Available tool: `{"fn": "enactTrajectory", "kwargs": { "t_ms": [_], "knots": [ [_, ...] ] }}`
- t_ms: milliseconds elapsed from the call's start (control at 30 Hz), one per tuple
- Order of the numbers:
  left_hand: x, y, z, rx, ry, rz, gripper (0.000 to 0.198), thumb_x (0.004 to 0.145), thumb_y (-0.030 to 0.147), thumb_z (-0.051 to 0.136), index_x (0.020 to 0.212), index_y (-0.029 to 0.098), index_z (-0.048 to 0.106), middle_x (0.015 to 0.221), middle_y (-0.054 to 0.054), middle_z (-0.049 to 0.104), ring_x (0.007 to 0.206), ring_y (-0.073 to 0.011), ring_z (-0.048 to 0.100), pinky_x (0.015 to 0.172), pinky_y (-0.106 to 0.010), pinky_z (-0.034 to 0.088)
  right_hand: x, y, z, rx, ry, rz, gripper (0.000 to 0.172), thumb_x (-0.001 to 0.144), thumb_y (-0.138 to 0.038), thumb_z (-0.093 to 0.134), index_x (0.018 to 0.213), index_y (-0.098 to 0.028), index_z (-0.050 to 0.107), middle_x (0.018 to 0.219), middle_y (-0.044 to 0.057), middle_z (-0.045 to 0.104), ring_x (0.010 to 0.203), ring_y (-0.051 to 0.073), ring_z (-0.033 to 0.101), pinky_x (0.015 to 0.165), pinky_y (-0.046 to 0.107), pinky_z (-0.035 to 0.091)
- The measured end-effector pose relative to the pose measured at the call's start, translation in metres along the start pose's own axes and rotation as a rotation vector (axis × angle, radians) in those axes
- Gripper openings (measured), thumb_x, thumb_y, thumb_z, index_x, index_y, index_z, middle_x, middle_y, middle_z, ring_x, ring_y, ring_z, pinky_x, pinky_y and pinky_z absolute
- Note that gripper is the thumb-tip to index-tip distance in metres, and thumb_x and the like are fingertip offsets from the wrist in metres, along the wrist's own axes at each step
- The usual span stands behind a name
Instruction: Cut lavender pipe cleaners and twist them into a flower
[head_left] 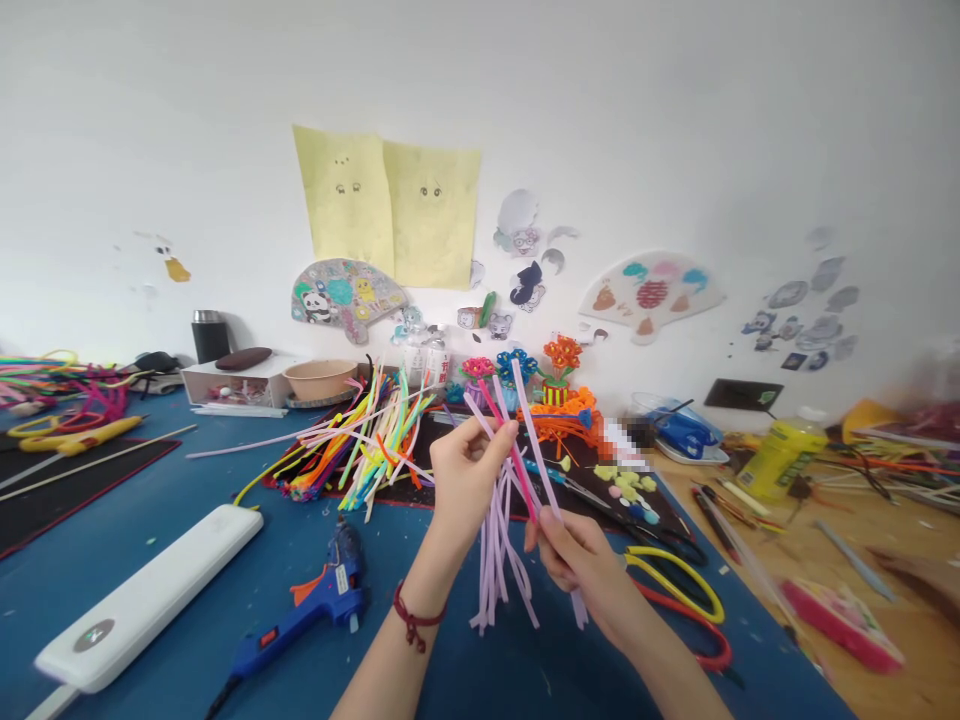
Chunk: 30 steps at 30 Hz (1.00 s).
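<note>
My left hand [466, 475] pinches several lavender pipe cleaners [491, 570] and a pink pipe cleaner [520, 468] between thumb and fingers, above the table's middle. The lavender stems hang down below it, spread apart at their lower ends. Lower and to the right, my right hand [576, 560] has its fingers closed around a single long lavender pipe cleaner [537, 440], which stands up steeply. The pink stem's lower end reaches the fingertips of that hand; I cannot tell whether it is gripped there. Scissors [711, 578] with yellow and red handles lie beside my right wrist.
A blue glue gun [330, 595] and a long white power strip [154, 600] lie at left. Behind are a colourful pile of pipe cleaners [375, 440] and small potted pipe-cleaner flowers [562, 360]. Pompoms [630, 480] and a yellow bottle [780, 460] are at right.
</note>
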<state>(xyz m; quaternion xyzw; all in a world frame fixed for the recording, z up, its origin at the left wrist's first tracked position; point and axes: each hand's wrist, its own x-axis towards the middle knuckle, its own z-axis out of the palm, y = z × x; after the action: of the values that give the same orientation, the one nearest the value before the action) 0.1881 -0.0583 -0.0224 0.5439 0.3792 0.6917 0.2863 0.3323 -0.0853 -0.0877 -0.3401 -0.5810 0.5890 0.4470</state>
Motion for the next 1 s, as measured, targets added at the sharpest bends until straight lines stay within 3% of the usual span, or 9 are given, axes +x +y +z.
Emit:
{"fn": "enactTrajectory", "kwargs": {
  "t_ms": [633,833,1000],
  "knots": [
    [0.005,-0.010,0.006,0.073,0.144,-0.034,0.032,0.076,0.042,0.066,0.062,0.015,0.057,0.049,0.006,0.041,0.043,-0.0052,0.033,0.041,-0.019,0.025,-0.001,-0.003,-0.001,0.010,-0.025,-0.069,0.035,0.094,-0.047,0.046,0.089,-0.015,0.060,0.049,-0.009,0.029,0.043,0.006,0.020,0.042,0.023,0.016],
    [0.002,-0.010,0.010,0.047,0.167,-0.035,0.029,0.076,0.040,0.066,0.063,0.015,0.057,0.049,0.007,0.040,0.042,-0.0051,0.032,0.041,-0.019,0.024,0.004,0.004,-0.002,-0.172,0.077,-0.117,0.036,0.084,-0.051,0.059,0.084,-0.014,0.062,0.052,-0.007,0.031,0.045,0.006,0.025,0.042,0.022,0.018],
    [0.002,-0.011,0.009,0.056,0.156,-0.038,0.031,0.076,0.042,0.066,0.063,0.016,0.056,0.049,0.007,0.041,0.043,-0.0054,0.033,0.041,-0.019,0.025,0.007,0.007,-0.002,-0.172,0.131,-0.107,0.042,0.086,-0.054,0.053,0.079,-0.014,0.064,0.047,-0.007,0.031,0.042,0.007,0.023,0.041,0.022,0.018]
  ]
}}
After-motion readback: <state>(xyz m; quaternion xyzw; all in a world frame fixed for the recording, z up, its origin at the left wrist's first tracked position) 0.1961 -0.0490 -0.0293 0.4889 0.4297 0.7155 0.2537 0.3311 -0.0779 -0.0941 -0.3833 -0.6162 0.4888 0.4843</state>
